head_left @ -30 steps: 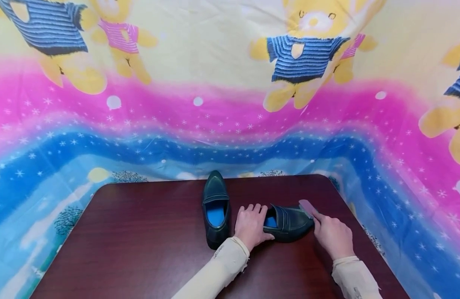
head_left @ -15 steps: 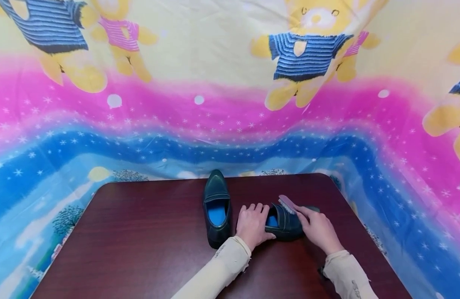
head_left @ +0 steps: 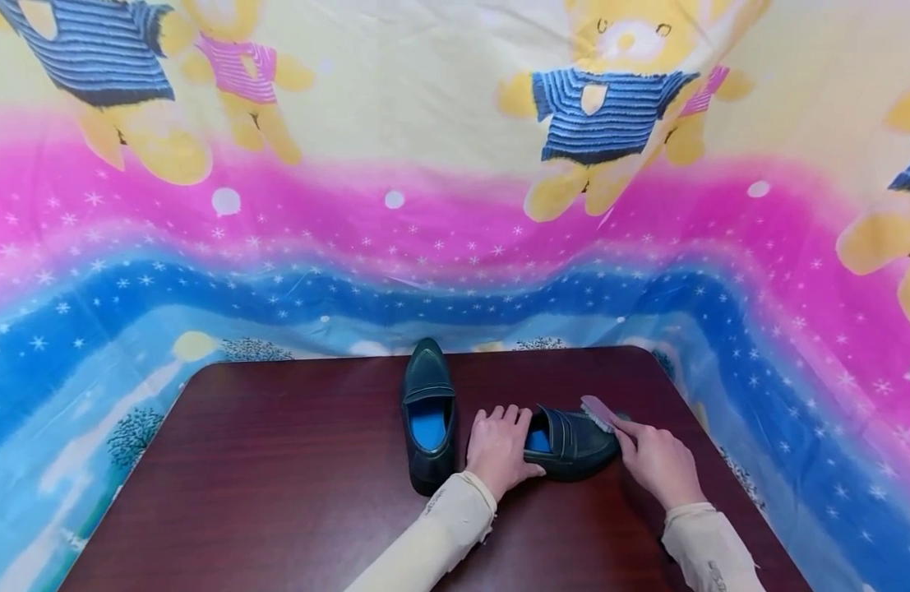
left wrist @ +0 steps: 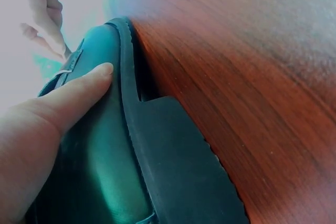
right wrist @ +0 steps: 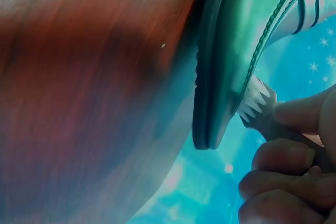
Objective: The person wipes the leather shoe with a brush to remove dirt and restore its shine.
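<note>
A dark green loafer (head_left: pixel 579 456) with a blue insole lies sideways on the table, its toe pointing right. My left hand (head_left: pixel 496 450) grips it around the heel; in the left wrist view the thumb (left wrist: pixel 79 97) presses along the side of the upper, above the black sole (left wrist: pixel 173 150). My right hand (head_left: pixel 660 467) holds a small brush (head_left: pixel 597 410) with a pinkish back and pale bristles. Those bristles (right wrist: pixel 255 98) touch the upper near the toe in the right wrist view. The fingers under the brush handle are curled.
The matching loafer (head_left: pixel 428 370) stands left of my left hand, toe toward the back edge. Both rest on a dark reddish-brown wooden table (head_left: pixel 277 460). A patterned cloth (head_left: pixel 425 247) with bears and snowflakes hangs behind and around the sides.
The brush went left from the toe to the strap of the loafer, then came back right to the toe. The left hand and both loafers stay in place.
</note>
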`<control>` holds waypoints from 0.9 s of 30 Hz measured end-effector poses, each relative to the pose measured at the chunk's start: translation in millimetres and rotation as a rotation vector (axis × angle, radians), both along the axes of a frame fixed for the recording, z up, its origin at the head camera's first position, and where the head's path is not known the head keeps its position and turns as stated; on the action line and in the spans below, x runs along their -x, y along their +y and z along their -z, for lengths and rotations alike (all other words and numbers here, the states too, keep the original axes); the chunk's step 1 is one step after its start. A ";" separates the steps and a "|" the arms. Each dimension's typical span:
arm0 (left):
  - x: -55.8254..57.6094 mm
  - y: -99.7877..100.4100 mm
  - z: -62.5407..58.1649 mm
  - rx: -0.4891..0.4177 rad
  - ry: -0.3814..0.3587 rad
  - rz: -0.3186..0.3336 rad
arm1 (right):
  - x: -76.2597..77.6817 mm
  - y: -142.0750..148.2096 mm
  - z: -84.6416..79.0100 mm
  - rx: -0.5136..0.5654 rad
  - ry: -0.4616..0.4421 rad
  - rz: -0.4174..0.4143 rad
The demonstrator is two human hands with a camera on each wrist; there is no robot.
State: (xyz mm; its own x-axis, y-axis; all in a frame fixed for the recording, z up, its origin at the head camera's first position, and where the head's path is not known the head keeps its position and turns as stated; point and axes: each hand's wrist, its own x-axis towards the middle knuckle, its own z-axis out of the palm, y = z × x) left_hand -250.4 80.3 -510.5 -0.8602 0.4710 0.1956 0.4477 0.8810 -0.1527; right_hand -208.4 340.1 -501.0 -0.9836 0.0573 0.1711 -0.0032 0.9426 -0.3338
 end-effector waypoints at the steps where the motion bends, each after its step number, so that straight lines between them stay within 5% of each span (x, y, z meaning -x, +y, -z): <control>1: -0.1 0.3 0.0 0.000 0.001 -0.001 | -1.3 2.1 -0.1 -0.004 0.008 0.005; 8: 0.0 1.4 -0.8 -0.006 -0.007 0.002 | -8.0 13.4 -0.4 -0.045 0.076 0.057; 15: 0.9 -1.1 0.0 -0.011 -0.029 0.010 | -8.9 17.7 -1.6 -0.043 0.047 0.078; 22: 0.0 -14.6 -10.2 0.052 -0.085 0.112 | -10.0 13.7 -5.0 -0.020 0.025 0.076; 27: -0.5 -15.2 -12.8 0.055 -0.039 0.157 | -10.3 14.1 -7.8 0.035 0.079 0.069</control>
